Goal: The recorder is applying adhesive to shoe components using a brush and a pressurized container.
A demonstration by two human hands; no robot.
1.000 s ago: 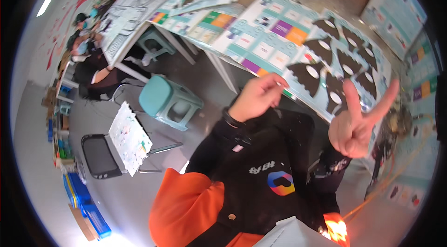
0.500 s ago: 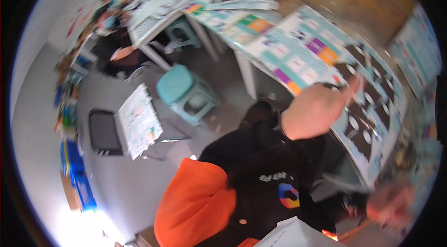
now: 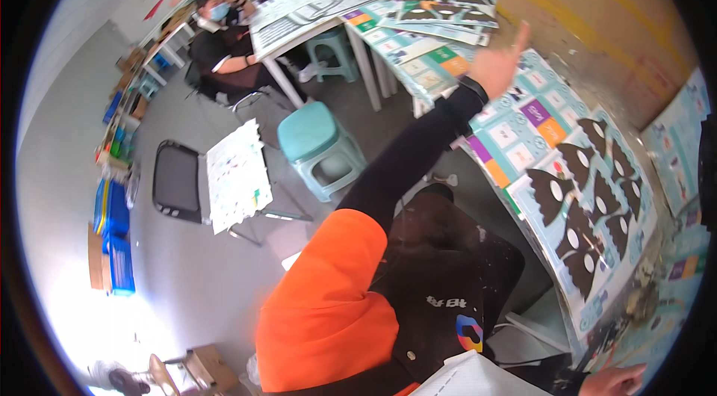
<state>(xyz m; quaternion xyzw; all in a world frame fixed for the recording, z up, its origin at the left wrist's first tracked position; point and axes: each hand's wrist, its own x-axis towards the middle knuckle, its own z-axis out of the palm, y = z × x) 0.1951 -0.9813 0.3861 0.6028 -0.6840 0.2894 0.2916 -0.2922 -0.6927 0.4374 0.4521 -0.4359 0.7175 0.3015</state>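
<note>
My left hand (image 3: 495,73) reaches across the long table, its index finger stretched out in front of a large cardboard box. Nothing shows in it, though its other fingers are partly hidden. Below it lie printed sheets (image 3: 514,155) with white, purple and orange squares on pale blue. Nearer to me rests a sheet with black cut-out-like shapes with white ovals (image 3: 571,164). My right hand (image 3: 614,381) is low at the right, cut by the lower edge, close to pale blue printed sheets (image 3: 665,321). Its visible fingers are stretched out and appear to hold nothing.
The brown cardboard box (image 3: 597,30) stands behind the table. A teal stool (image 3: 306,131) is left of my arm, beside a black folding chair (image 3: 178,183) bearing a printed sheet (image 3: 235,172). A masked person (image 3: 224,52) sits at the far white table (image 3: 291,33). Blue bins (image 3: 116,239) line the wall.
My left hand has moved from over the black-shape sheet to farther back and left, its arm now straighter. My right hand has moved lower toward the edge. The view has shifted.
</note>
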